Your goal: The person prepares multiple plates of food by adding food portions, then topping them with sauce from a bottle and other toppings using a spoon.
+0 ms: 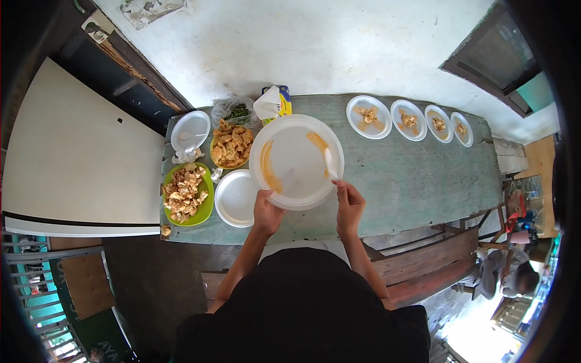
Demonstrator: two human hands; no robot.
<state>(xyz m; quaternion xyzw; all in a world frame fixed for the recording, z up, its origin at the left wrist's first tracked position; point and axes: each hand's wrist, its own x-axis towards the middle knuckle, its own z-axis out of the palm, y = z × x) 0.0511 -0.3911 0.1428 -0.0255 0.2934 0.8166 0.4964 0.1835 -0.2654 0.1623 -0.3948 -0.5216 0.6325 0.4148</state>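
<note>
Above the table (pixel 417 181), right hand (pixel 349 209) apparently angles spoon (pixel 331 164) up-left.

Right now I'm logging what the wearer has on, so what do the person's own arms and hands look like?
Both forearms are bare, with no sleeves reaching them. The left hand and right hand wear no gloves; no rings, watch or bracelets can be made out at this size. A black garment covers the body below the arms.

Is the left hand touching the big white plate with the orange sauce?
Touching. In the head view, the left hand grips the near rim of the big white plate, with the thumb lying over the edge.
</note>
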